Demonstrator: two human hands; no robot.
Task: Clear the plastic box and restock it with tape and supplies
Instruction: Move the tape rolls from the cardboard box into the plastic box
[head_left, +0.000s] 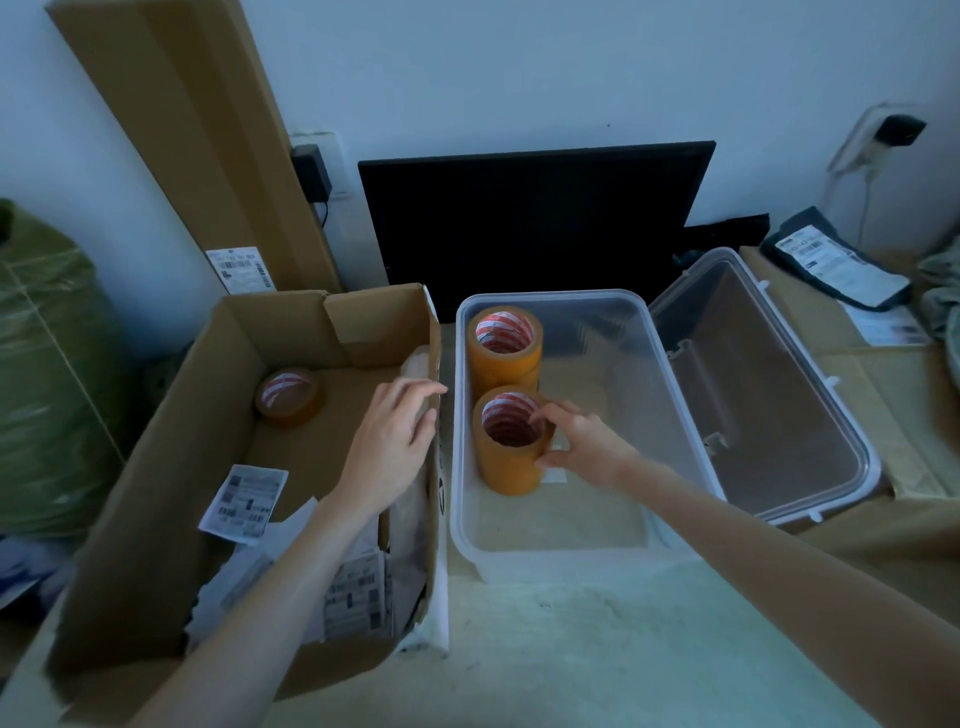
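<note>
A clear plastic box (670, 395) stands open on the table. Two stacks of brown tape rolls stand in its left part. My right hand (582, 441) grips the near tape stack (506, 462), fingers over its top rim and thumb on its side. The far tape stack (501, 351) stands just behind it. My left hand (395, 441) hovers with relaxed fingers over the right wall of the cardboard box (156, 467), holding nothing. A single tape roll (290, 397) lies at the back of that cardboard box.
The box's clear lid (769, 384) lies to the right. Printed labels and papers (244, 501) fill the front of the cardboard box. A black monitor (530, 218) stands behind, a green bundle (47, 374) at the far left, and a labelled dark parcel (836, 260) at the back right.
</note>
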